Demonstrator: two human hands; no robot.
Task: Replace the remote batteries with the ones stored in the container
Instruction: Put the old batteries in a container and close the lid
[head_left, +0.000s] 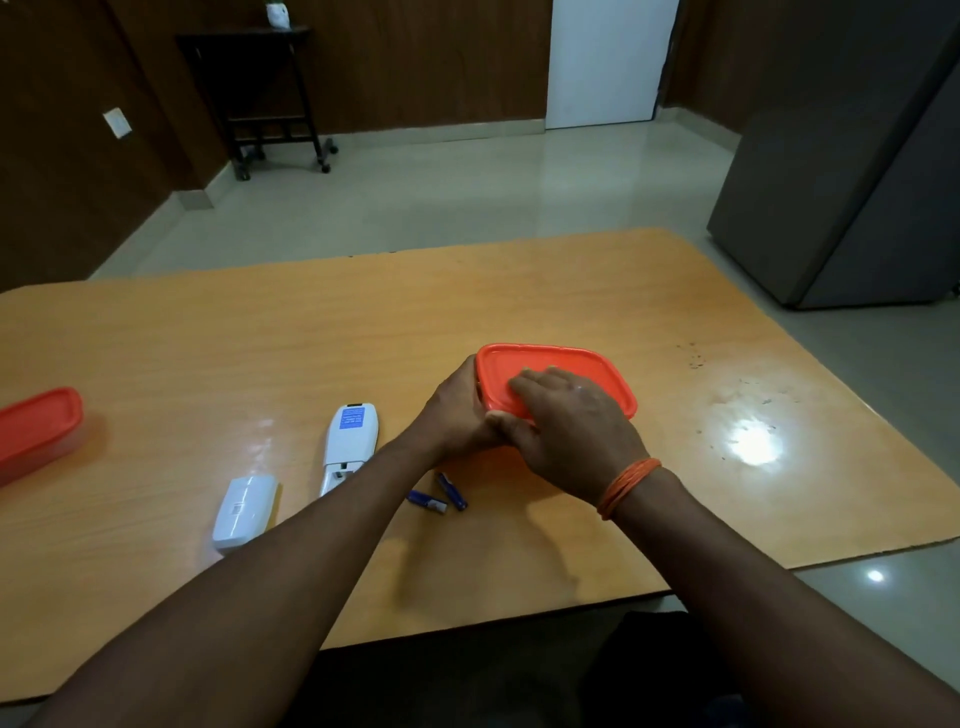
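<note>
Head view showed you at the container (558, 374) with both hands, its orange lid (571, 364) seated on top, near the middle of the wooden table (311, 332). Your left hand (457, 410) gripped the container's left end, fingers wrapped round the side out of sight. Your right hand (576, 431) lay palm-down across the lid, fingertips (519, 384) spread flat toward the left rim and thumb tucked under the near edge, where it met the left hand. Neither hand was closed on anything but the container.

Judging by that, you were working the lid, most likely prising it off to reach the stored batteries. To do it well, you needed the left hand to pin the base down while the right thumb peeled one corner up, rather than pressing the flat palm on the middle, which only seats it tighter. A slow lift would have kept whatever was inside from spilling.

Both forearms ran in from the near edge and converged, the right wrist wearing an orange thread band (626, 486).

The remote (350, 441) lay face-down just left of your left forearm, compartment open, its cover (244, 512) beside it. Two blue batteries (439, 499) rested loose just below your hands.
</note>
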